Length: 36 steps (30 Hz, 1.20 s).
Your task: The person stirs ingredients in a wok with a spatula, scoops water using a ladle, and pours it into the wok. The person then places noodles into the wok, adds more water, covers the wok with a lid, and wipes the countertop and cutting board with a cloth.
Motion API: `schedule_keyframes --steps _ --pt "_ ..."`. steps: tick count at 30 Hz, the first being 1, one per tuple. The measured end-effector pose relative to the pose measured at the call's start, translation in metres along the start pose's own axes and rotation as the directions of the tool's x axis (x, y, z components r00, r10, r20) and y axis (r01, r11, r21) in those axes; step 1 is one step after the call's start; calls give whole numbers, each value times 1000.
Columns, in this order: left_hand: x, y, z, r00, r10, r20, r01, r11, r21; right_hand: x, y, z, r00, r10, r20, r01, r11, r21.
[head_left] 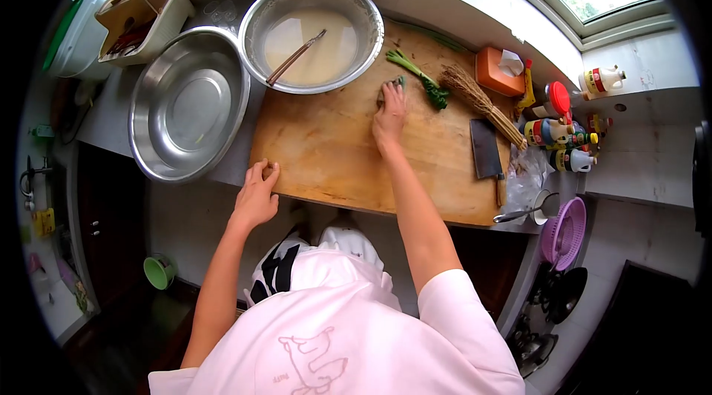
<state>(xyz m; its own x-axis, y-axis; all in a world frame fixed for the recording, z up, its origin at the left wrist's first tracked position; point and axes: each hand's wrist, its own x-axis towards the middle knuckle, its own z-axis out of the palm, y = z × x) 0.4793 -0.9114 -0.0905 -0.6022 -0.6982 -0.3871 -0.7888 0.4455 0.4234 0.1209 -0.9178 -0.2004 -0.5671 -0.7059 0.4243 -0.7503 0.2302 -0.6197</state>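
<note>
My right hand [391, 114] presses down on the wooden board [334, 150], its fingers over a small dark-greenish item [401, 82] that is mostly hidden. What that item is, I cannot make out. At the board's front left corner rests my left hand [257, 193], thumb and fingers apart, holding nothing. Just past the right hand lie green leafy stalks [419, 76], with a straw brush [482, 102] beside them. A cleaver [486, 150] lies flat on the board's right side.
A metal bowl [365, 61] holds cloudy liquid and chopsticks [297, 57]. Left of it stands a steel basin [230, 109]. An orange tissue box [498, 82] and several sauce bottles [547, 131] line the right back. A ladle [519, 213] and purple basket [565, 235] sit front right.
</note>
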Motion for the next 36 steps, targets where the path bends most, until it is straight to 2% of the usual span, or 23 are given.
schedule_keyframes --steps 2,6,8,10,11,13,16,18,20,21,22,24,26,27,30,33,36 --pt "-3 -1 4 1000 4 -29 -5 1000 -5 -10 -26 14 997 -51 53 44 991 130" --pt "-4 0 6 1000 -20 -22 19 1000 -17 -75 -99 36 940 -252 229 149 909 388" --pt "-5 -2 8 999 0 -36 0 1000 -6 -112 -138 36 892 -318 322 108 840 531" --pt "-3 -2 7 998 -39 47 39 999 -8 -134 -161 33 847 -390 361 97 781 617" --pt "-2 -3 5 995 -58 86 59 998 -4 -138 -164 28 863 -319 392 -11 763 647" --pt "-3 -6 6 999 -20 46 19 1000 21 -139 -170 18 871 -180 456 -221 686 693" --pt "-6 -5 7 1000 12 7 -12 1000 1 -128 -150 -31 915 48 401 -295 758 582" --pt "-6 -5 8 1000 25 -4 -25 1000 -18 -125 -129 -81 876 274 397 -477 617 626" --pt "-6 -8 8 999 34 -5 -34 999 -19 -129 -91 -133 845 438 306 -529 599 601" --pt "-6 -8 9 999 35 -4 -35 999 -16 -133 -69 -156 856 481 187 -489 639 594" --pt "-6 -8 8 999 35 -3 -35 999 -13 -134 -57 -187 755 634 168 -618 602 506" --pt "-5 -7 6 999 33 2 -33 999 -8 -151 -6 -214 816 572 -81 -552 813 187" --pt "-5 -6 5 1000 27 15 -27 1000 -3 -180 58 -208 896 409 -176 -441 867 -233" --pt "-4 -6 4 999 32 21 -32 999 -7 -183 59 -208 928 339 -153 -370 876 -308" --pt "-5 -10 3 999 30 33 -29 999 -26 -184 63 -179 886 362 -289 -439 856 -273" --pt "-8 -9 4 1000 31 1 -31 998 -59 -183 26 -141 906 357 -228 -410 875 -259" --pt "-15 -29 17 978 121 -170 -153 969 -194 -183 -41 -89 940 304 -152 -332 920 -211"
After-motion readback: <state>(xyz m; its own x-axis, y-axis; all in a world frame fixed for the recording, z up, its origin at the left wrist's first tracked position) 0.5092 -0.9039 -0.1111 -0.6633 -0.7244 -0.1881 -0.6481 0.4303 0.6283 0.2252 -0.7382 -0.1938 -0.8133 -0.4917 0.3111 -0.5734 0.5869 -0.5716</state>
